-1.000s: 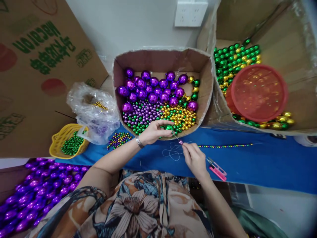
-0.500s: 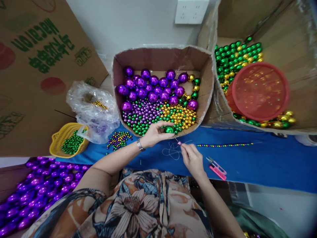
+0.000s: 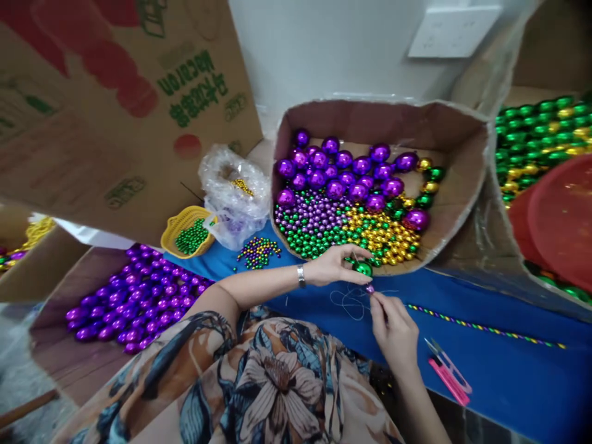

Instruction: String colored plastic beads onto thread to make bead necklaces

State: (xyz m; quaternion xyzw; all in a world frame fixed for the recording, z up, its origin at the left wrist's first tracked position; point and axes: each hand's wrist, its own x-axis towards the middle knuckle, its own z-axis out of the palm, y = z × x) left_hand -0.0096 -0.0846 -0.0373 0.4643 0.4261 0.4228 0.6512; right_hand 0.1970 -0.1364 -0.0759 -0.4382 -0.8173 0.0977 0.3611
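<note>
My left hand (image 3: 337, 265) pinches a large shiny green bead (image 3: 364, 269) between thumb and fingers, just over the front rim of the cardboard box (image 3: 462, 139). Right below it, a small purple bead (image 3: 370, 288) sits at the fingertips of my right hand (image 3: 394, 327), which is closed. A thin needle-like piece shows above the green bead, partly hidden by my left fingers. Loose clear thread (image 3: 349, 303) curls on the blue cloth (image 3: 504, 302) beside my hands. Inside the box are big purple balls (image 3: 345, 159) and smaller gold beads (image 3: 383, 231), green and lilac ones too.
A strung line of small beads (image 3: 485, 327) stretches along the cloth to the right. Thread snips (image 3: 448, 364) and a pink cutter (image 3: 448, 381) lie nearer me. Leftward are a yellow basket (image 3: 169, 237), plastic bags (image 3: 235, 209), mixed beads (image 3: 259, 253) and a purple-ball box (image 3: 50, 333).
The view has swung left, so everything sits further right. My right hand has brought the small purple bead up closer to the green bead; the needle gap between them has shrunk.
</note>
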